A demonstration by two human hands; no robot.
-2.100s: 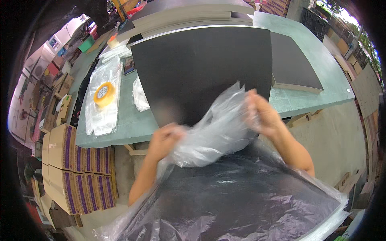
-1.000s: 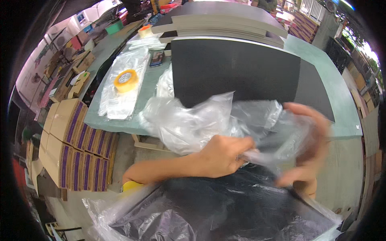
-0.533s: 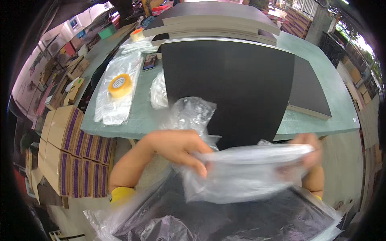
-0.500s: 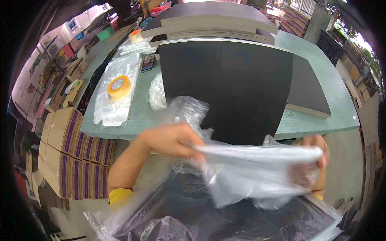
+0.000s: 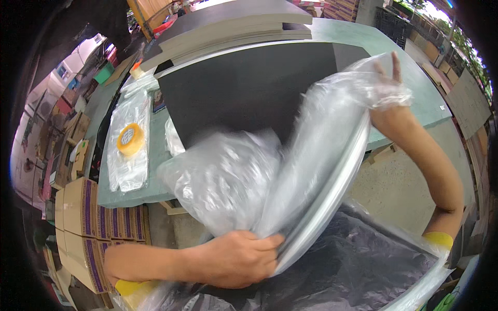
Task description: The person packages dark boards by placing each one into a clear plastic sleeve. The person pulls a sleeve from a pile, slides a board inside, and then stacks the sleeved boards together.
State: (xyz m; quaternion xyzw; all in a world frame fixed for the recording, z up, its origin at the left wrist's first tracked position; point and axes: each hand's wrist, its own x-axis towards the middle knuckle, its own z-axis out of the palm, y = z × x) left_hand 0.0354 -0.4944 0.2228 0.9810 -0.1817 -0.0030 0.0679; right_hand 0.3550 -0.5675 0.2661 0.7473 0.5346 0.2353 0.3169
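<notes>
Since the earlier frames, our right hand (image 5: 389,96) has risen from the near right and reached far out above the right part of the table, while our left hand (image 5: 236,260) has dropped lower and nearer; the clear plastic (image 5: 321,150), pulled level across a moment ago, now slants up from left to right.

Nearest us lies a dark board (image 5: 358,254) under wrinkled plastic film. Our left forearm crosses in front of it from the left, almost level, the knuckles up and the fingers curled tight on a bunch of the clear plastic. Yellow cuffs (image 5: 439,239) show at both our elbows. Our right arm bends at the elbow on the right and climbs up and leftward; at its end two fingers point upward, and film covers much of the hand, so we cannot tell how firmly it grips. The clear plastic runs between our two hands, with a blurred, puffed part left of the stretch.

To the left of us stand cardboard boxes (image 5: 78,212). On the green table (image 5: 160,173), at the left, a yellow tape roll (image 5: 137,145) rests on flat clear bags (image 5: 128,173). Behind the plastic is a large black board (image 5: 233,88), and farther off a stack of boards (image 5: 238,20).
</notes>
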